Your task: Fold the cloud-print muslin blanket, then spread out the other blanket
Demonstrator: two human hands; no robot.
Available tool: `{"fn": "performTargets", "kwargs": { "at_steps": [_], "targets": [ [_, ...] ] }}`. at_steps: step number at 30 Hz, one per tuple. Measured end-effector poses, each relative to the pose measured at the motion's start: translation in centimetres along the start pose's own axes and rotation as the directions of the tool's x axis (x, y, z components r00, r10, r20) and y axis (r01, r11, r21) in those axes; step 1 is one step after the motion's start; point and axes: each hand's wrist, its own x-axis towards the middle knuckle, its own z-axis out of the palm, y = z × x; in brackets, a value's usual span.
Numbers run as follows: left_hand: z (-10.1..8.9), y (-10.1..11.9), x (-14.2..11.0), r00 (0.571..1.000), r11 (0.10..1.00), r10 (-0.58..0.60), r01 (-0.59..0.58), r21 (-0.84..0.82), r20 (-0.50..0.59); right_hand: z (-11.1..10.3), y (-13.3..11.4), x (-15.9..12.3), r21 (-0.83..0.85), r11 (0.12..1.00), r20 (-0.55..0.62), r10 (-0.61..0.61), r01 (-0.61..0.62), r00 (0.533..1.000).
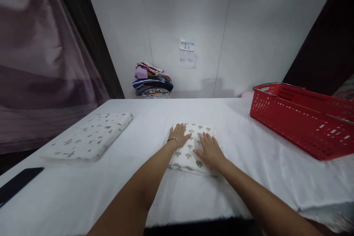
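Observation:
A folded white cloth printed with grey and green mushrooms lies at the middle of the table. My left hand rests flat on its far left part, fingers stretched forward, a thin bracelet at the wrist. On the right part of the same cloth, my right hand lies palm down with its fingers spread. Neither hand grips anything. Part of the cloth is hidden under the hands.
Another folded white cloth with small prints lies at the left. A dark flat object sits at the near left edge. A red basket stands at the right. Stacked folded fabrics are at the back, before a wall bearing paper notes.

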Motion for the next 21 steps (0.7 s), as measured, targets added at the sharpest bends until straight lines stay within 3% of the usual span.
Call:
{"fn": "performTargets", "kwargs": {
  "at_steps": [3,7,11,17,19,21],
  "targets": [
    [0.0,0.0,0.0,1.000,1.000,0.000,0.000,-0.003,0.000,-0.2,1.1,3.5,-0.033,0.995,-0.089,0.096,-0.099,0.991],
    [0.2,-0.2,0.0,1.000,1.000,0.008,-0.008,-0.013,0.000,2.2,3.4,5.5,-0.052,0.979,-0.053,0.193,-0.196,0.980],
    [0.5,-0.3,0.0,1.000,1.000,0.010,-0.011,-0.018,-0.017,3.6,4.1,5.4,-0.051,0.981,-0.065,0.182,-0.186,0.981],
    [-0.6,-0.1,-0.1,1.000,0.995,0.009,-0.006,-0.103,0.026,2.1,4.0,5.3,0.074,0.979,-0.018,0.193,-0.191,0.981],
    [-1.2,-0.6,-0.5,0.999,0.985,-0.027,0.023,-0.169,-0.019,2.0,4.4,4.2,0.176,0.965,-0.044,0.205,-0.194,0.978],
    [-1.7,-1.5,-1.3,0.987,0.964,-0.143,0.124,-0.235,-0.067,2.4,4.9,2.3,0.313,0.927,-0.110,0.250,-0.205,0.962]
  ]
}}
